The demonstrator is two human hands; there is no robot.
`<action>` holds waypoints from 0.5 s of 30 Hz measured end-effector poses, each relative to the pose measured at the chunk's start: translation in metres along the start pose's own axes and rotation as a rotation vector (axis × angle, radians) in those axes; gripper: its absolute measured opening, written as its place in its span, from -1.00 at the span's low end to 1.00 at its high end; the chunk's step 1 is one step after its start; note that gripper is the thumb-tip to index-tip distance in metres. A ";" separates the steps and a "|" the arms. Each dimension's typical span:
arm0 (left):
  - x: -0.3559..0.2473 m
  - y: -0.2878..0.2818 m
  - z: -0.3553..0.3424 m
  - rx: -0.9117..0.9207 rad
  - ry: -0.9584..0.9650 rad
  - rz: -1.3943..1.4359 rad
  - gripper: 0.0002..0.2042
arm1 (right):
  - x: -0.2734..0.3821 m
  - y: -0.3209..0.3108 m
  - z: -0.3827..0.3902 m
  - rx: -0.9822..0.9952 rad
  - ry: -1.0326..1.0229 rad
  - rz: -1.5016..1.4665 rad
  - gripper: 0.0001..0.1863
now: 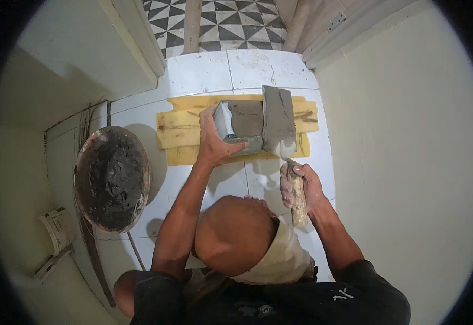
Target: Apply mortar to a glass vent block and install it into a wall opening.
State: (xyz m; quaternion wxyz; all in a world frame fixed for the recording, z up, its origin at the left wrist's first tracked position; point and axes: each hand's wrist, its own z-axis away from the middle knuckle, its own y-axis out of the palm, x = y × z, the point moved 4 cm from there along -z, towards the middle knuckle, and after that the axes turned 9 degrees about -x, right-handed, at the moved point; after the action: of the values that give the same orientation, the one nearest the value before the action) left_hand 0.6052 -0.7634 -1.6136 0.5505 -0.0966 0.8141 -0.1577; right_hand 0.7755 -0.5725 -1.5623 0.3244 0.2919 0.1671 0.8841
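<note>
Trowel (pixel 281 130) within the grip of right hand (pixel 308 188); left hand (pixel 213 142) holding grey-coated block (pixel 246 118)

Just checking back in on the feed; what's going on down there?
The person's left hand steadies a grey-coated block above yellow boards on a white tiled floor. The right hand grips a trowel by its handle, the grey-smeared blade at the block's right end. Off to the left stands a basin holding dark grey paste.
</note>
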 end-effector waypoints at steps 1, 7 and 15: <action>-0.001 -0.002 0.002 0.009 -0.006 -0.006 0.11 | -0.004 -0.001 0.009 -0.025 0.017 -0.005 -0.64; 0.024 -0.002 0.003 0.004 -0.100 0.062 0.16 | -0.026 -0.039 0.064 -0.021 0.105 0.183 -0.60; 0.049 -0.008 0.005 0.028 -0.254 0.222 0.21 | 0.024 -0.054 0.079 -0.117 -0.249 0.434 -0.65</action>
State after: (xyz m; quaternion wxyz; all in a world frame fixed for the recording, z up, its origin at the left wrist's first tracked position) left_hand 0.5910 -0.7877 -1.6548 0.6641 -0.0174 0.7415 -0.0938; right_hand 0.8356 -0.5080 -1.5174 0.1614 0.4085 0.0078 0.8983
